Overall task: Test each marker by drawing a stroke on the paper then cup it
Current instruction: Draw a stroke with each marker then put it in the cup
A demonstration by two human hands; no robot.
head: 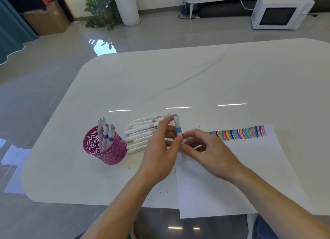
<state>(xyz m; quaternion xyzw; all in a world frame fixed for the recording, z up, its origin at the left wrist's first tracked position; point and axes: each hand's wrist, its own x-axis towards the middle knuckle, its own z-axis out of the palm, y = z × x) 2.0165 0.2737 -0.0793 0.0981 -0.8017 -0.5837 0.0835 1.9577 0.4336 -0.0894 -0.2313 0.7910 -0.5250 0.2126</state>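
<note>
Left hand [160, 147]: fingers curled, thumb and fingertips pinching marker [178, 126] near blue band. Right hand [207, 149]: thumb and forefinger pinching same marker's lower end, other fingers loosely bent. Marker near upright, blue tip at 12, raised over left edge of paper [232, 176]. Strokes [239, 134] in row along paper top, 3 o'clock of hands. Loose markers [141, 131] side by side on desk [178, 74], 10 o'clock of hands, partly behind left hand. Cup [105, 147], pink, at 9 o'clock, four markers standing inside.
</note>
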